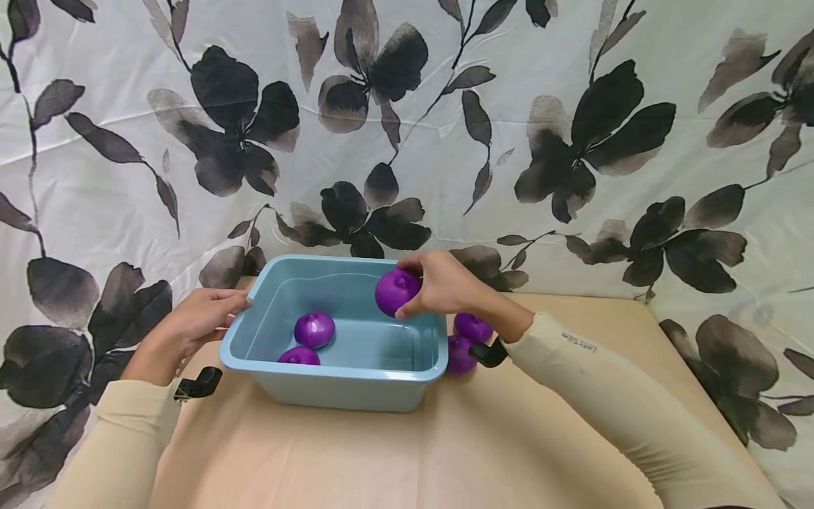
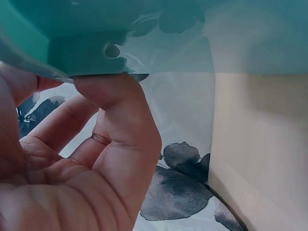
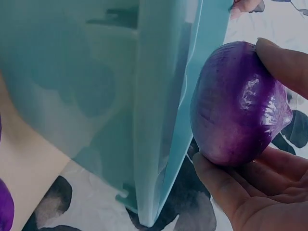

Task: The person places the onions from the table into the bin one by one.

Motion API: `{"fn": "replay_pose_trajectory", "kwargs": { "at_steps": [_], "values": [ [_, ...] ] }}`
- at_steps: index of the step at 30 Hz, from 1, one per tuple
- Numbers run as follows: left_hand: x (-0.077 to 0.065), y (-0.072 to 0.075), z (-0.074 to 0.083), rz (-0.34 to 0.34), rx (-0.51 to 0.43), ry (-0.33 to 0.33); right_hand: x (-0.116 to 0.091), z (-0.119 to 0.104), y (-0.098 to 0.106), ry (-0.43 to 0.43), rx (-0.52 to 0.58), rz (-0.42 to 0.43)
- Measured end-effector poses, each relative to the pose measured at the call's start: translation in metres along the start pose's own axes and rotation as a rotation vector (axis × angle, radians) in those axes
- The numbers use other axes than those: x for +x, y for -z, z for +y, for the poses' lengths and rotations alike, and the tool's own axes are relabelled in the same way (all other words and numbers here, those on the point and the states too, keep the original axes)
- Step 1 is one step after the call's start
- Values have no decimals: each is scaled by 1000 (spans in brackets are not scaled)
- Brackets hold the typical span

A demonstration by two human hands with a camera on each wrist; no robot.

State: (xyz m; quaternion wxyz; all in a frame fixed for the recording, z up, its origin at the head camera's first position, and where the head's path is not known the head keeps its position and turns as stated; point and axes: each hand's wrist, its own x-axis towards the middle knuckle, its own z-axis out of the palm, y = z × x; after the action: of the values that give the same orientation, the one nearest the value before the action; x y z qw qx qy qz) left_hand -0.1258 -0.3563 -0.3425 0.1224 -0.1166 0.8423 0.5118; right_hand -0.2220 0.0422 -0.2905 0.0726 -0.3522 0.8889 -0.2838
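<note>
A shiny purple onion (image 1: 397, 292) is pinched between the thumb and fingers of my right hand (image 1: 441, 283), over the right part of a light blue plastic tub (image 1: 343, 387). In the right wrist view the onion (image 3: 240, 106) shows its pointed tip turned towards the palm. My left hand (image 1: 202, 316) grips the tub's left rim; the left wrist view has the curled fingers (image 2: 115, 96) right at that edge. Two more onions lie inside the tub, one whole in view (image 1: 314, 330) and one (image 1: 300, 355) partly hidden by the front wall.
Two purple onions, one farther back (image 1: 473, 326) and one nearer (image 1: 461, 355), lie just right of the tub, partly behind my right wrist. A beige table (image 1: 356, 459) carries everything. Behind it hangs a white cloth (image 1: 458, 170) with dark flowers.
</note>
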Motion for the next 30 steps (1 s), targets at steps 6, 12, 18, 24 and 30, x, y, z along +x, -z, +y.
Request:
{"fn": "replay_pose_trajectory", "kwargs": {
  "at_steps": [6, 12, 18, 24, 30],
  "values": [
    [0, -1, 0, -4, -3, 17, 13, -5, -9, 4, 22, -44],
    [0, 0, 2, -2, -10, 9, 27, -12, -14, 7, 18, -79],
    [0, 2, 2, 3, -10, 16, 38, -20, -15, 5, -21, -103],
    [1, 2, 1, 12, 3, 8, 50, -25, -23, -1, -57, -113],
    [2, 1, -1, -3, -6, 0, 61, -26, -33, 1, -66, -124]
  ]
}}
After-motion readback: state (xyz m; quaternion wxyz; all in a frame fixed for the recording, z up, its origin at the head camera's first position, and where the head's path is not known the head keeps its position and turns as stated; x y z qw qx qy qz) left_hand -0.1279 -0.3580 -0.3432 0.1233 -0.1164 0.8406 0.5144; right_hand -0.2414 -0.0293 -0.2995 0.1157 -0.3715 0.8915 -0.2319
